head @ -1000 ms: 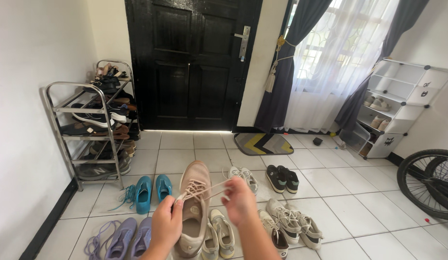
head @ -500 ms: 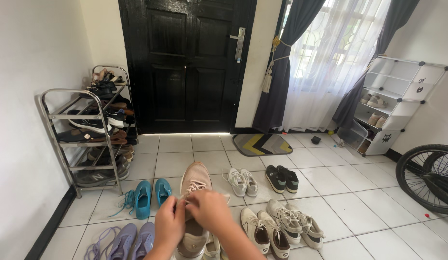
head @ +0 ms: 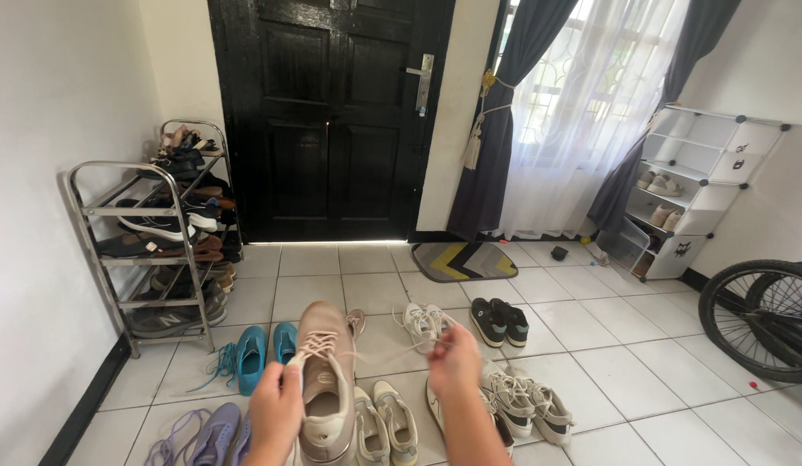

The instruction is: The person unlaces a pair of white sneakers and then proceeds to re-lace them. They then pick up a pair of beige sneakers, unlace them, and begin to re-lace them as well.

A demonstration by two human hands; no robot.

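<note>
- Far left, against the wall: a metal shoe rack (head: 133,250), shelves packed with dark sneakers and sandals. Second rack behind it by the black door (head: 332,121), also full.
- On the tile floor (head: 608,345) just right of the rack: a pair of teal sneakers (head: 261,352), laces loose. Lavender sneakers (head: 202,436) sit at the bottom edge.
- My left hand (head: 276,414) is closed around the side of the beige sneaker (head: 323,380), holding it up off the floor. Long axis runs straight away from me, toe toward the door, heel near my wrist.
- A lace (head: 392,352) stretches from the sneaker's eyelets off to the right, into my right hand (head: 455,361), which is pinched tight on the lace end. So the shoe lies left of that grip, and the left hand is the nearer one to it.
- Under and around the hands: cream sneakers (head: 383,423), white sneakers (head: 422,321), black sneakers (head: 500,319), another white pair (head: 526,401).
- Far right: a white cube shelf (head: 703,181) with a couple of light shoes in the middle cubbies, top ones look bare. Bike wheel (head: 763,315) in the corner.
</note>
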